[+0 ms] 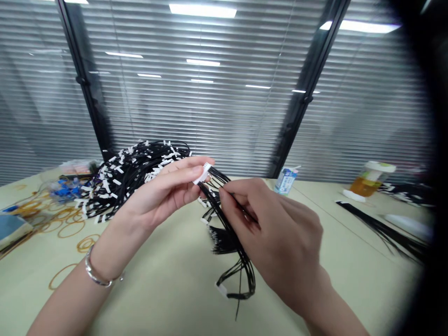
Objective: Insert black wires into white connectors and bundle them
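Note:
Between the thumb and fingers of my left hand is a white plug connector, tilted up to the right. Black wires run out of it and loop down towards the table, where a second white connector hangs at the bundle's other end. My right hand pinches a black wire close to the held connector; its fingertips are partly hidden, and I cannot tell if the wire is seated in the connector. Below and behind lies a bunch of loose black wires with bare-looking ends.
A big heap of black cables with white connectors stands at the back left. Yellow rubber bands and a blue pile lie left. A drink carton, a jar of amber liquid and more black wires are right.

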`<state>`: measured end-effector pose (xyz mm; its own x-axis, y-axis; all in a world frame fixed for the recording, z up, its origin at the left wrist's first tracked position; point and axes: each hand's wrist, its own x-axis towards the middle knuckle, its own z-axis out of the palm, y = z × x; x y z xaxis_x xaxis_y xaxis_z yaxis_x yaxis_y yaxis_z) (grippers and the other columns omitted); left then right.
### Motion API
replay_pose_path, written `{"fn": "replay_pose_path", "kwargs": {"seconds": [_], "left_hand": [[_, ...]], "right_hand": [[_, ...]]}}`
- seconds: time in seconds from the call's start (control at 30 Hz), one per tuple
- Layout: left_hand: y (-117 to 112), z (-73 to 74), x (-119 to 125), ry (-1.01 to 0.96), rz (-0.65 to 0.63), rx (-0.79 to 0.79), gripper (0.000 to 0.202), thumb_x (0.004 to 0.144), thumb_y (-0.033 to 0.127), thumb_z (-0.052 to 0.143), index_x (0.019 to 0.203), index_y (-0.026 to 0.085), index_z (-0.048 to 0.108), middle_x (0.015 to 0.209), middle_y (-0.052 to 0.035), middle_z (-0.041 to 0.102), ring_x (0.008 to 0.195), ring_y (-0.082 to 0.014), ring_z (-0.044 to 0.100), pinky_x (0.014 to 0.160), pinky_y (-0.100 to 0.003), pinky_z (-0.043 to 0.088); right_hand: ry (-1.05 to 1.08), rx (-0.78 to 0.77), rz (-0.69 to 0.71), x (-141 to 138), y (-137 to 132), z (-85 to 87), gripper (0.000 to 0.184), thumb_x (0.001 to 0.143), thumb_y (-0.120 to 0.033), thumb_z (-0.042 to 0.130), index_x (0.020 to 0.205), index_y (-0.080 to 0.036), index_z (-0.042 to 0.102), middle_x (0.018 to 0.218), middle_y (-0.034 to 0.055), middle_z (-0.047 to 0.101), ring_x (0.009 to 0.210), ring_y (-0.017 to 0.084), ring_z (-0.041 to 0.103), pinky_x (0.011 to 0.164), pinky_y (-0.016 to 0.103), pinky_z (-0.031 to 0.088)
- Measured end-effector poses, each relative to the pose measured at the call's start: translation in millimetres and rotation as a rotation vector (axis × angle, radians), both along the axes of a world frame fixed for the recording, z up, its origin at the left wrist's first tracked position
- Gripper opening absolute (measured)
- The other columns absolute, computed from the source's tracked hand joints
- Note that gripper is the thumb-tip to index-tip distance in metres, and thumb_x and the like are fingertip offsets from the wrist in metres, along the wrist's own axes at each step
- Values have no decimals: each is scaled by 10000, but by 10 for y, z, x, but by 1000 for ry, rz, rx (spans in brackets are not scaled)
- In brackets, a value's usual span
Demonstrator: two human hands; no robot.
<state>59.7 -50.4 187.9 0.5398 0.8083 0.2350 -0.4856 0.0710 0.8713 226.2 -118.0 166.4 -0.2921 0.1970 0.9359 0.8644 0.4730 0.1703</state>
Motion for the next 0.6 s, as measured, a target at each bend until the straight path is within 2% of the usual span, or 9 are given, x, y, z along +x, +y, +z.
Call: {"fn": "replay_pose_path", "kwargs": {"seconds": [0.23, 0.4, 0.6], "left_hand": [[7, -10, -1, 28, 19, 31, 131, 755, 92, 658, 854, 168, 697, 714, -3, 654, 633, -72, 644, 534, -42, 519], [14, -11, -14, 52, 15, 77, 125, 745, 108, 674, 850, 165, 710, 678, 0, 641, 635, -77, 645, 515, -45, 508], [20, -17, -26, 75, 73, 134, 137, 734, 134, 700, 860, 186, 714, 715, 10, 659, 639, -71, 645, 585, -73, 525]], "right_hand": [[-18, 26, -22, -9, -9, 0, 74, 825, -109, 558, 832, -179, 533, 538, -67, 475, 451, 59, 349, 461, 258, 248], [-22, 27, -12, -5, -7, 5, 65, 824, -115, 566, 831, -173, 538, 532, -67, 468, 449, 60, 351, 457, 262, 238], [-20, 4, -8, 6, 2, -13, 75, 825, -110, 551, 838, -182, 537, 539, -73, 457, 460, 58, 333, 463, 260, 249]]}}
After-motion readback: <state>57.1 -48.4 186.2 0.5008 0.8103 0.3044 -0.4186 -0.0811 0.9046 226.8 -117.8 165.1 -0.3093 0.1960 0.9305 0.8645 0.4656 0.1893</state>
